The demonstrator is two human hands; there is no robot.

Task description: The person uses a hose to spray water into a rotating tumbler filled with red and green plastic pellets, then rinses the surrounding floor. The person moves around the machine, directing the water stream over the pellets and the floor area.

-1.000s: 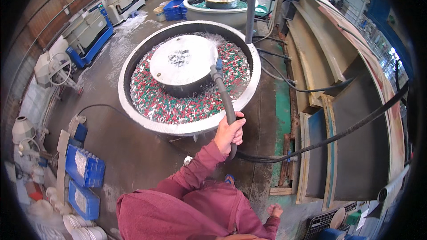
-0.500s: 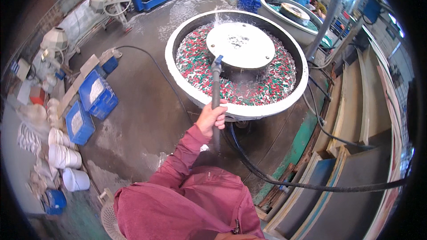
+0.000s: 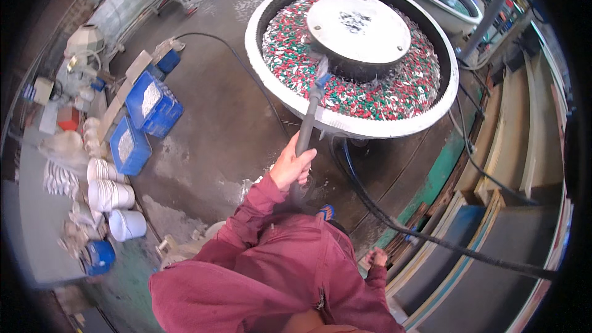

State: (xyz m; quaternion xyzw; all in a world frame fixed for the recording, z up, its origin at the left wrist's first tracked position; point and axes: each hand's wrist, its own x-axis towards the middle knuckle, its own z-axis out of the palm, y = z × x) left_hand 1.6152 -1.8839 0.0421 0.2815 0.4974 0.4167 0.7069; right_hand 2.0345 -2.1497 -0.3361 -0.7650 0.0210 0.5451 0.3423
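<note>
My left hand [image 3: 292, 166] is closed around a dark grey hose [image 3: 311, 114] with a blue-handled valve [image 3: 323, 80] near its tip. Water streams from the tip, which is over the near left part of a large round white-rimmed tub [image 3: 364, 127]. Small red, green and white pieces [image 3: 382, 102] fill the tub in a ring around a raised centre with a round white lid [image 3: 359, 28]. At my right side, well apart from the tub, my right hand [image 3: 377, 256] hangs with loosely bent fingers and nothing visible in it.
Blue crates [image 3: 154, 108] with white contents stand on the wet floor at left, near white buckets [image 3: 111, 196]. A thick black hose [image 3: 444, 246] crosses toward wooden-edged troughs [image 3: 493, 234] on the right. Another round tub [image 3: 431, 6] stands behind, beside a metal post [image 3: 490, 15].
The view has tilted down and shifted left. The hose tip has moved off the lid's edge to the pieces and gap beside it. My right hand has come into view.
</note>
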